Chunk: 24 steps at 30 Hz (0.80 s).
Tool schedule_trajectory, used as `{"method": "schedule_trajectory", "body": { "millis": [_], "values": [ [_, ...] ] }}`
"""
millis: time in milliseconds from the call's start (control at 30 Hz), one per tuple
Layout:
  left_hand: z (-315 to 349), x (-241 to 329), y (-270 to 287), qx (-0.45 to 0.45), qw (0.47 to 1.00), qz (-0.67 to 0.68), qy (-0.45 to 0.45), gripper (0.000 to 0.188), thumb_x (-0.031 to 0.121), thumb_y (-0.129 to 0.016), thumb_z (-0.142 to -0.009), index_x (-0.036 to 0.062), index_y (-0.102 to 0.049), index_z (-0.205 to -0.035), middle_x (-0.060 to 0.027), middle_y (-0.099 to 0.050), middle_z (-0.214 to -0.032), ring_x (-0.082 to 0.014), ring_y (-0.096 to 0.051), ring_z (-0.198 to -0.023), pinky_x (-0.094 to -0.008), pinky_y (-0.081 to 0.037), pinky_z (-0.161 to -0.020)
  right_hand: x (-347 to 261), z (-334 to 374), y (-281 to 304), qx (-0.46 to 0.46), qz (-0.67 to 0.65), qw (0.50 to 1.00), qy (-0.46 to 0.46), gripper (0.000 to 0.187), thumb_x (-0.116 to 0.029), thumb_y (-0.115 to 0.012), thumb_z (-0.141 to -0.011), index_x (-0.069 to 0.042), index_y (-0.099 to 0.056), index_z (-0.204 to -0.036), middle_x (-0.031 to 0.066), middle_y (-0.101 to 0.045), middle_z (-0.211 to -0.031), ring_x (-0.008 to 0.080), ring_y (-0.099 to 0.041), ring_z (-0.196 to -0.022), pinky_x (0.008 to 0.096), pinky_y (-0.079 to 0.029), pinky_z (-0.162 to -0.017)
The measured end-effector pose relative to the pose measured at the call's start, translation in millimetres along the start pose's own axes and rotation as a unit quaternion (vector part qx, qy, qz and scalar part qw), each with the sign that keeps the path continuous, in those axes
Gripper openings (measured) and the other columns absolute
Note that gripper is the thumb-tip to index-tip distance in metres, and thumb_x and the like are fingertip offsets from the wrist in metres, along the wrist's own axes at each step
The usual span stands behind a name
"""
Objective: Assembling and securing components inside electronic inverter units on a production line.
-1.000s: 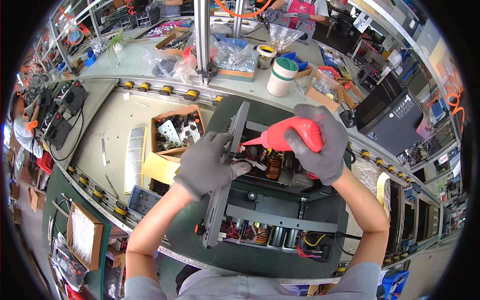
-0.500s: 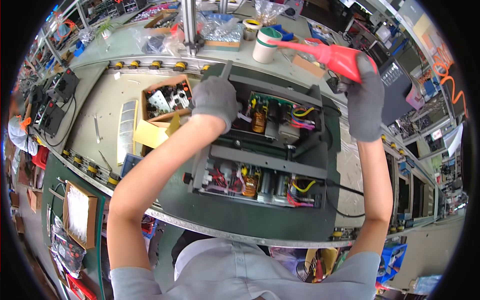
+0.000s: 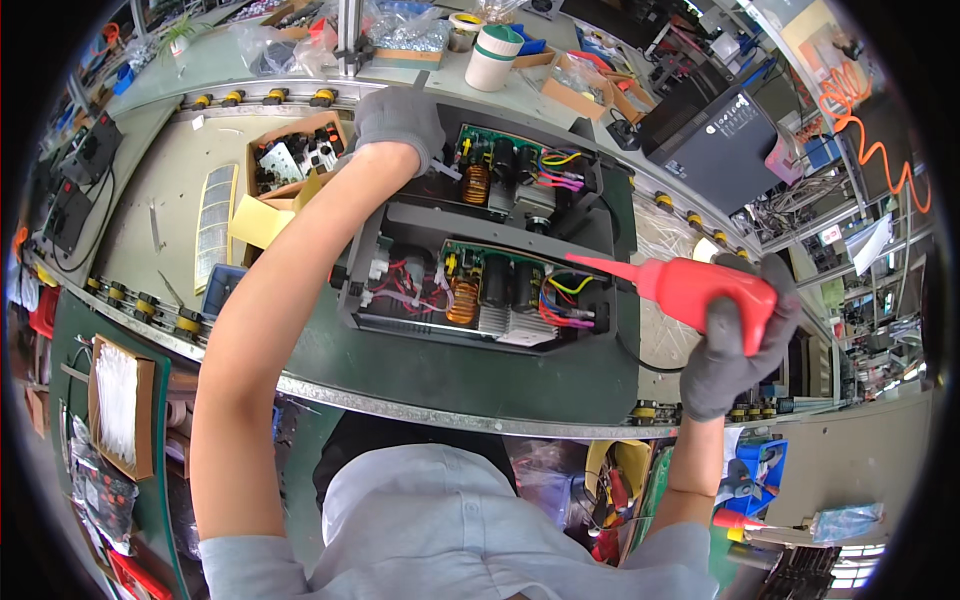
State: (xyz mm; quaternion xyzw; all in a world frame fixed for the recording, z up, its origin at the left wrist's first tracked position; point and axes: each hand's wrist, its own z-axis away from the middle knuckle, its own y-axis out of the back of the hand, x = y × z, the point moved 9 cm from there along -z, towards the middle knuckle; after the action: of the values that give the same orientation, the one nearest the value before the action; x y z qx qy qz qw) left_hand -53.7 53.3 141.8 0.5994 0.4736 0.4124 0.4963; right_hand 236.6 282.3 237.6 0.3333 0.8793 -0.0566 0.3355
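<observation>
My left hand (image 3: 398, 118), in a grey glove, rests on the far left corner of the open grey electronics chassis (image 3: 480, 250), fingers curled over its upper edge and gripping it. My right hand (image 3: 735, 345), also gloved in grey, is clenched around a red squeeze bottle (image 3: 705, 290) held off the right side of the chassis; its long thin nozzle points left, the tip reaching just over the right edge of the near compartment. The chassis lies on a dark green mat (image 3: 520, 375) in front of me and shows two compartments, one far and one near, each with a green circuit board, black capacitors, copper coils and bundles of coloured wires. To the left of the chassis, just beside my left forearm, stands an open cardboard box (image 3: 295, 160) filled with small metal and black parts, a yellow flap hanging at its near side. Further left a ribbed grey strip (image 3: 213, 225) lies flat on the bench. Beyond the chassis, on the far side, a white roll with a green top (image 3: 494, 58) stands upright near clear plastic bags of small hardware (image 3: 405, 30). A large black case (image 3: 715, 135) sits far right, well apart from my hands.
</observation>
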Motion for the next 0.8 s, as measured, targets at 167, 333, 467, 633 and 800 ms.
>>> {"method": "schedule_trajectory", "body": {
  "millis": [167,333,467,633,800],
  "values": [
    [101.8,52.1,54.4,0.178,0.971,0.094,-0.128,0.033,0.029,-0.063,-0.078,0.0060,-0.056,-0.101,-0.0107,-0.057,-0.099,-0.0292,-0.057,-0.095,-0.0401,-0.051,-0.071,-0.3,2.3,-3.6,-0.020,0.064,0.998,0.016,0.051,-0.009,-0.067,-0.072,0.004,-0.045,-0.117,0.0135,-0.057,-0.102,0.0169,-0.057,-0.092,0.0312,-0.044,-0.087],
    [222.1,115.4,28.5,0.104,0.875,0.345,-0.325,0.046,0.023,-0.065,-0.074,0.0114,-0.053,-0.117,-0.0098,-0.055,-0.118,-0.0228,-0.063,-0.065,-0.0368,-0.050,-0.054,-8.1,-9.1,-15.8,0.023,0.044,0.999,0.021,0.051,-0.009,-0.063,-0.073,0.004,-0.047,-0.120,0.0118,-0.059,-0.099,0.0186,-0.058,-0.088,0.0330,-0.047,-0.085],
    [222.2,136.3,-9.6,0.107,0.906,0.309,-0.270,0.050,0.022,-0.063,-0.076,0.0081,-0.046,-0.121,-0.0115,-0.056,-0.115,-0.0235,-0.064,-0.070,-0.0364,-0.049,-0.055,-8.5,-6.5,-26.6,-0.032,0.070,0.997,0.016,0.051,-0.010,-0.063,-0.074,0.003,-0.047,-0.120,0.0131,-0.059,-0.102,0.0190,-0.059,-0.089,0.0335,-0.047,-0.086],
    [219.1,136.0,-20.5,0.087,0.898,0.357,-0.241,0.045,0.022,-0.062,-0.078,0.0096,-0.047,-0.118,-0.0086,-0.057,-0.114,-0.0247,-0.063,-0.071,-0.0369,-0.049,-0.055,-4.5,5.6,-46.9,-0.121,0.125,0.982,0.069,0.049,0.001,-0.068,-0.072,0.005,-0.047,-0.116,0.0144,-0.059,-0.106,0.0183,-0.059,-0.092,0.0319,-0.048,-0.084],
    [217.8,135.7,-23.3,0.049,0.894,0.378,-0.234,0.042,0.023,-0.061,-0.080,0.0108,-0.047,-0.118,-0.0070,-0.057,-0.114,-0.0246,-0.063,-0.071,-0.0373,-0.049,-0.054,12.1,5.3,-58.3,-0.133,0.151,0.979,0.043,0.041,-0.006,-0.075,-0.068,0.001,-0.058,-0.105,0.0114,-0.064,-0.094,0.0173,-0.062,-0.084,0.0288,-0.049,-0.076]
  ]
}}
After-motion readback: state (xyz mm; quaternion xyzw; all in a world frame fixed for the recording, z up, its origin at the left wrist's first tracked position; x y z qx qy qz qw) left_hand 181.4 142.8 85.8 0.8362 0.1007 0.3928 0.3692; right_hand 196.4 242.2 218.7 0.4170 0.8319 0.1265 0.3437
